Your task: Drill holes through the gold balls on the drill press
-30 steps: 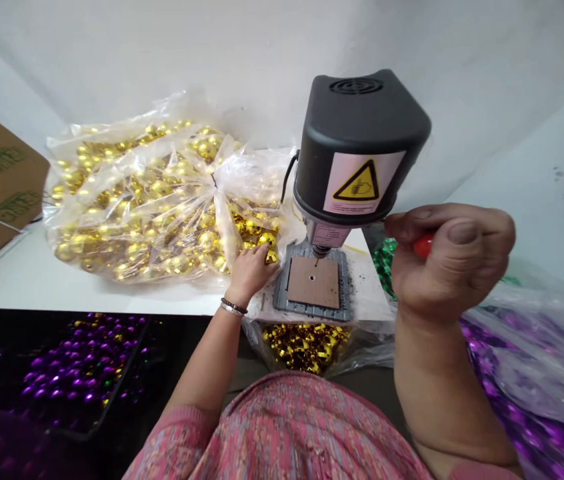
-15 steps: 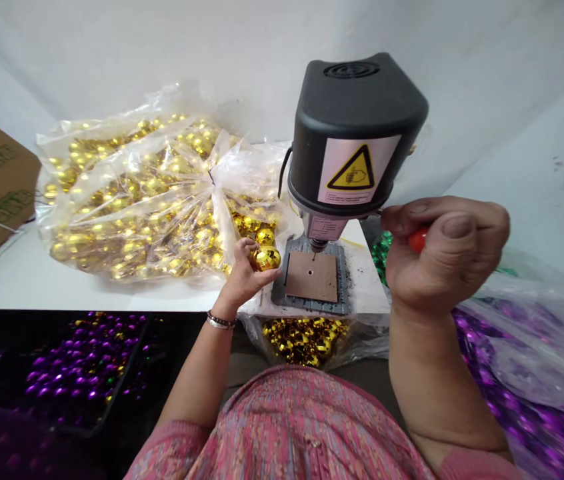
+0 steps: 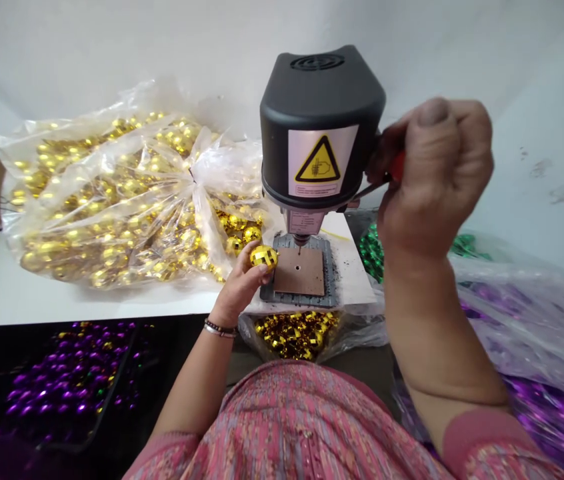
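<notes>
Yellow warning label on drill, print unreadable. My left hand pinching gold ball, long axis unclear; right hand gripping red knob.

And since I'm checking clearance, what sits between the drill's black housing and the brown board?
Head view: the labelled neck, chuck and bit; the left hand holds the gold ball aside.
</notes>
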The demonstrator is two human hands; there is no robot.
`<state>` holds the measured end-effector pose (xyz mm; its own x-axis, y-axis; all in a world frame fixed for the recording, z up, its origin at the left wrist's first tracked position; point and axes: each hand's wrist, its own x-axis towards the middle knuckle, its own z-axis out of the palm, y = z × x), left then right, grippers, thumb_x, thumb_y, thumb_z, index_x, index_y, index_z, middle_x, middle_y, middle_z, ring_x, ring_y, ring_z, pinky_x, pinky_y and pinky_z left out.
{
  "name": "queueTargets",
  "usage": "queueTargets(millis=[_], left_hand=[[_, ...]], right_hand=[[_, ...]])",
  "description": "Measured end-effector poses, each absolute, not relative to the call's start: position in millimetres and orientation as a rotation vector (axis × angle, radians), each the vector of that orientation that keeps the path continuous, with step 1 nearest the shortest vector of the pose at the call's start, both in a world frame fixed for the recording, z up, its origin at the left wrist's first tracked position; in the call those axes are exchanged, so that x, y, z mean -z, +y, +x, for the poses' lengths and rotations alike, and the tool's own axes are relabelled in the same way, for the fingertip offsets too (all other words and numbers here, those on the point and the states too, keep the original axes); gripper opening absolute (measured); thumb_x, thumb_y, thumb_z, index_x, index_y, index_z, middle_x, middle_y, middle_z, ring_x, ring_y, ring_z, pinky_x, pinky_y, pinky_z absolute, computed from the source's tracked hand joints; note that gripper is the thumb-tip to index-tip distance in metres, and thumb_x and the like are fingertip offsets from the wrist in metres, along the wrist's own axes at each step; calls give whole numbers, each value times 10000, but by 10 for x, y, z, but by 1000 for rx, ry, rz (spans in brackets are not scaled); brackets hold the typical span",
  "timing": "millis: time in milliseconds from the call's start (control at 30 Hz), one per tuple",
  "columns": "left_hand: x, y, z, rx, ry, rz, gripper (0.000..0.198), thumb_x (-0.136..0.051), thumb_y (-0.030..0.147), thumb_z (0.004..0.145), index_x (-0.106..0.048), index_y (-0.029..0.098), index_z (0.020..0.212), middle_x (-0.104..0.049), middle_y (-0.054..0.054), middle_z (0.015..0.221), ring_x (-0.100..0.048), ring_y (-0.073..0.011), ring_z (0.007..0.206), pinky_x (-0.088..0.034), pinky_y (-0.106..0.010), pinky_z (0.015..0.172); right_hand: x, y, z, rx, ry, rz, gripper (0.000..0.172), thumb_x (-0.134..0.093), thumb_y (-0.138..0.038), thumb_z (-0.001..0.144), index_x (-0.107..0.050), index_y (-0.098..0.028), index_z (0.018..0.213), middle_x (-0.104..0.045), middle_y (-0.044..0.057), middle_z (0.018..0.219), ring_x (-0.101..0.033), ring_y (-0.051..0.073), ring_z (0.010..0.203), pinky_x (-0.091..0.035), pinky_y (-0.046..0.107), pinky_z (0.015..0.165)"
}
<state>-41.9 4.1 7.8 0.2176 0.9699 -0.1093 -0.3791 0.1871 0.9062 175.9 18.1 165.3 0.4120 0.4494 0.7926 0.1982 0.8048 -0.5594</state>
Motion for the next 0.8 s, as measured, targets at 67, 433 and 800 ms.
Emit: queueTargets(millis=[67,433,800], left_hand=[[-44,40,-419,-1116,887,951,646,-826,320,717,-486,241,1260,-653,21,878,-567,-80,658,-437,-211,599],[-22,144,-253,-912,1133,1305,544,-788,453,744,-580,188,1170,-711,-33,963,-641,-143,827,-503,-248,715],[-64,218,-121,-800,1400,1625,574,-805,362,743,-643,206,1271,-731,-58,1027,-671,-195,880,-547,-325,812]], right_hand=[[-1759,305,1794,-217,-1140,-662,245,-537,-315,940,-546,-169,743,-527,-83,613,-487,-9,536,-351,158,512],[-1844,591,1834,-127,-1100,-773,541,-484,-740,650,-410,-204,656,-440,-85,560,-425,14,528,-435,212,625],[-1816,587,1854,-118,-1144,-839,564,-373,-750,714,-441,-190,705,-420,-73,601,-539,11,659,-519,186,753]])
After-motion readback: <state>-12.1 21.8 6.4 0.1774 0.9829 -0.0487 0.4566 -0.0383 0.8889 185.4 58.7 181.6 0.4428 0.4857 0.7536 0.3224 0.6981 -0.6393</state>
